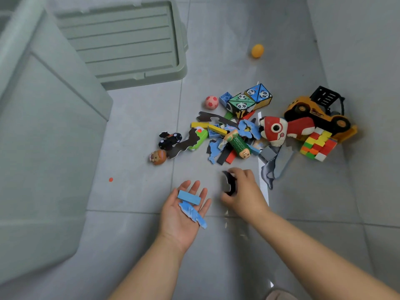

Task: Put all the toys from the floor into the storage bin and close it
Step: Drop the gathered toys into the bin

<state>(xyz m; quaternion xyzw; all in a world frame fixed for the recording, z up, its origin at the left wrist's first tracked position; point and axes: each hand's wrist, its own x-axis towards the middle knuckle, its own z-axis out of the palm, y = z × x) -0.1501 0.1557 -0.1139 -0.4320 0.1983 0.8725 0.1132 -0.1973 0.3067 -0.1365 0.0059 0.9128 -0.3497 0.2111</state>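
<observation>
Bare floor [134,191] runs wide between the storage bin [43,137] on the left and the toy pile [238,135], leaving an open way across. Only a small figure head [158,157] and a black toy car [170,139] jut out at the pile's left edge. The bin's lid [125,40] lies flat beyond, off that path. The pile is packed, its pieces overlapping, and a yellow forklift [320,113] closes its right side. An orange ball [257,50] sits alone, with floor all round. The left hand [186,211] and the right hand [242,191], which grips a dark piece [228,182], hang over bare floor at the pile's near edge.

Toys [237,145] lie heaped on the floor [140,191] beside the open pale-green bin [43,126], its lid [125,44] apart.
</observation>
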